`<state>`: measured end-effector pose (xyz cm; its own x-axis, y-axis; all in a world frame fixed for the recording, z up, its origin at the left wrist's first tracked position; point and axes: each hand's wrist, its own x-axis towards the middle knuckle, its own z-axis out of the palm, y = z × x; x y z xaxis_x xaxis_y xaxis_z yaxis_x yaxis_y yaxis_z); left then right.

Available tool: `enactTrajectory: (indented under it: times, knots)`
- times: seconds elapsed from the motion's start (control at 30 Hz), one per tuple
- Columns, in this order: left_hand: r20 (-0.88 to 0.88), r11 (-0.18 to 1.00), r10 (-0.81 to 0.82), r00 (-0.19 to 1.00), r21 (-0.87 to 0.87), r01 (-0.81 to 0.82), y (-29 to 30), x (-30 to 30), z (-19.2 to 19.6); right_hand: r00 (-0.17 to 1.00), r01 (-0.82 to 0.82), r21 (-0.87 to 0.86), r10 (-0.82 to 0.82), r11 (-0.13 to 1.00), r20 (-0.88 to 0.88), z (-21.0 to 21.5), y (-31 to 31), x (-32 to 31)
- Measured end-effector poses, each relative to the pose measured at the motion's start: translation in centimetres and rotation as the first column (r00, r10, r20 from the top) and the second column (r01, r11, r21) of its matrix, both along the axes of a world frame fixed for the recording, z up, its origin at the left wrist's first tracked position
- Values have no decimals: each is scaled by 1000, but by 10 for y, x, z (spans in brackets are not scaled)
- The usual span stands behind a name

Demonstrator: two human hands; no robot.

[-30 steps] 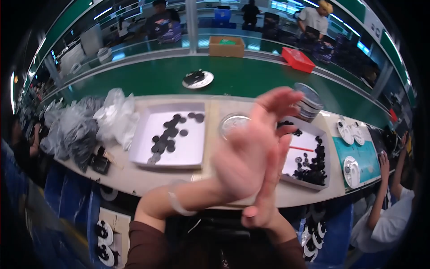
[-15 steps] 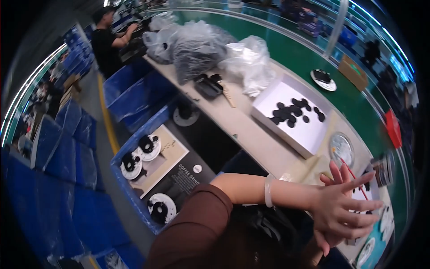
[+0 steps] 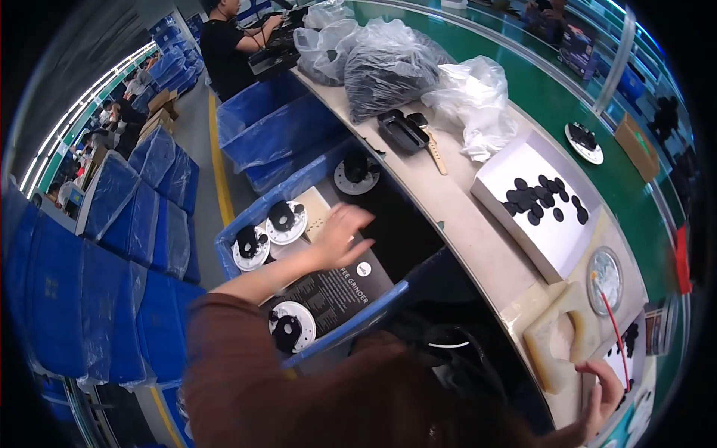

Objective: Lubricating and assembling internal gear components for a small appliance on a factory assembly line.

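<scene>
My left hand (image 3: pixel 340 237) reaches over a blue bin (image 3: pixel 347 322), its thumb and fingers apart and nothing seen in them. Below it lies a dark printed cardboard sheet (image 3: pixel 340 295). Round white discs bearing black plastic parts sit in the bin: one disc (image 3: pixel 297 228) left of the hand, another (image 3: pixel 306 328) nearer me, and one (image 3: pixel 357 178) beyond the fingers. At the right end of the bench, my right hand (image 3: pixel 603 392) has bent, parted fingers and holds nothing visible. It is beside a small white box (image 3: pixel 635 358) of black pieces, crossed by a thin red stick (image 3: pixel 616 336).
A white tray (image 3: pixel 515 231) of black round pieces stands on the bench, near a yellowish foam piece (image 3: pixel 541 343) and a round clear-lidded dish (image 3: pixel 603 272). Plastic bags (image 3: pixel 396 63) lie farther back. Blue bins (image 3: pixel 112 299) line the left; a co-worker (image 3: pixel 228 48) works far left.
My hands were together at the right end of the bench. The left has swung left over the blue bin; the right stays near the small box. The view has shifted too.
</scene>
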<state>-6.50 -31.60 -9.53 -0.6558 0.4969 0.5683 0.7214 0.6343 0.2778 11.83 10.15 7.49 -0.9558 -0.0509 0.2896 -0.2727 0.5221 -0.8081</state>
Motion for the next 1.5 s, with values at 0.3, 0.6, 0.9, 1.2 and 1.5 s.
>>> enactTrajectory:
  times: [0.3, 0.6, 0.9, 1.2, 1.5]
  knots:
    - [772, 665, 501, 390, -632, 397, -180, 154, -81, 992, 103, 19, -104, 995, 69, -10, 42, 16]
    - [849, 899, 389, -356, -434, -53, -176, 114, -91, 986, 163, -39, -164, 986, -16, 0, 22, 2]
    - [858, 869, 416, 302, -473, 146, -109, -30, 56, 969, 236, -36, -238, 971, -67, 0, 25, 18]
    - [572, 643, -736, 362, 759, 108, 88, -21, 177, 992, 68, 99, -77, 993, 99, 3, 22, 14]
    - [711, 670, -677, -193, 703, 240, 245, -5, 141, 905, 415, -160, -388, 895, 175, -31, 22, 12]
